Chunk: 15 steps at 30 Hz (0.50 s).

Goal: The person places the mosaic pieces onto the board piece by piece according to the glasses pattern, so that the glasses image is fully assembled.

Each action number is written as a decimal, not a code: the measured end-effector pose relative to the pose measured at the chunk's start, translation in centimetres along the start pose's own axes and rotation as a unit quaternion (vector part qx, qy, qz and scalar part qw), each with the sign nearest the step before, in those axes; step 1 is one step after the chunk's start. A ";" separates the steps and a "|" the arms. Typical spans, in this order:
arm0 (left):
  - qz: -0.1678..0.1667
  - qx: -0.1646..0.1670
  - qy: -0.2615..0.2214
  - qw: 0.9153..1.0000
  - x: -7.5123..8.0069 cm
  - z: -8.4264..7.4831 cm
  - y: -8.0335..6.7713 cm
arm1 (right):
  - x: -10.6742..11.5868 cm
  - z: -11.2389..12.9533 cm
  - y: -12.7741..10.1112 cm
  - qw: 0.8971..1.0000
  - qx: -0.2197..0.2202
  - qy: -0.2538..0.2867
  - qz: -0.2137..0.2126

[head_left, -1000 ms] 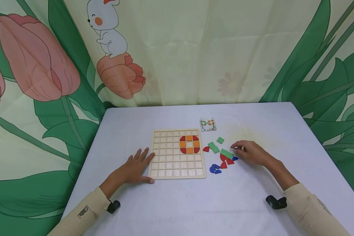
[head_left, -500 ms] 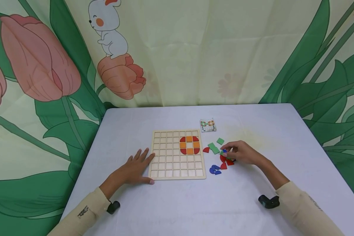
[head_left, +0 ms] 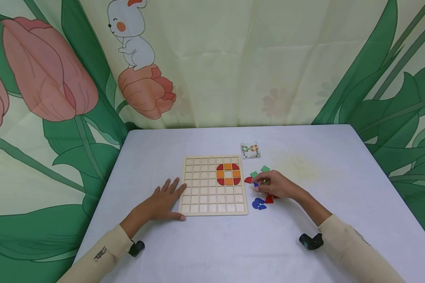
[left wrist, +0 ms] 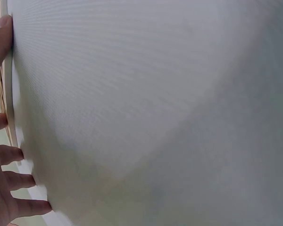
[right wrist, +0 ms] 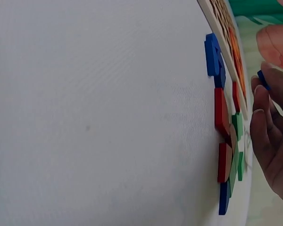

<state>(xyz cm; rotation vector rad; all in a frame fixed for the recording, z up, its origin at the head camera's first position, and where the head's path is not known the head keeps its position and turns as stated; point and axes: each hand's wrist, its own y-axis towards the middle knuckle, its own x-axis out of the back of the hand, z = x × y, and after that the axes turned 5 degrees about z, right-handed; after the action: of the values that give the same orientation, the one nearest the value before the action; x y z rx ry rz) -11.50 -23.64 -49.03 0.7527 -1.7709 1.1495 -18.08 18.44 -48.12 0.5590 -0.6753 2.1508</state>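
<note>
Only the right wrist view shows a five-o'clock blue block (right wrist: 224, 198). Right hand (head_left: 278, 184), pinching a blue piece (head_left: 256, 184), has moved toward nine o'clock; splayed left hand (head_left: 163, 203) touches gridded board (head_left: 203, 192).

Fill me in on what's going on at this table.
A person's left hand rests, spread, against the left edge of a square, pale wooden grid board. Their right hand pinches a small, flat blue piece just right of the board. On it, red quarter-round pieces and orange square pieces form a ring. Loose green pieces, red wedges and blue wedges lie to the right, near a printed pattern card.
</note>
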 end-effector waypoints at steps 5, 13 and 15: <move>-0.002 -0.001 0.001 1.000 0.0 0.0 0.0 | -0.7 0.7 0.7 1.000 0.009 -0.004 0.016; 0.001 -0.003 0.002 1.000 -0.1 0.1 0.1 | -1.7 1.8 1.9 0.998 0.054 -0.014 0.023; 0.001 -0.004 0.000 1.000 0.0 0.1 0.0 | -2.1 2.1 2.3 0.998 0.055 -0.019 0.023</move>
<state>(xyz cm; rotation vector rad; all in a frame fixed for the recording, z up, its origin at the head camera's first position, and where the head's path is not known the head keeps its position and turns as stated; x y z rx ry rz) -11.55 -23.70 -49.10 0.7458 -1.7750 1.1442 -18.37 14.73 -48.38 0.6512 -0.5981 2.2348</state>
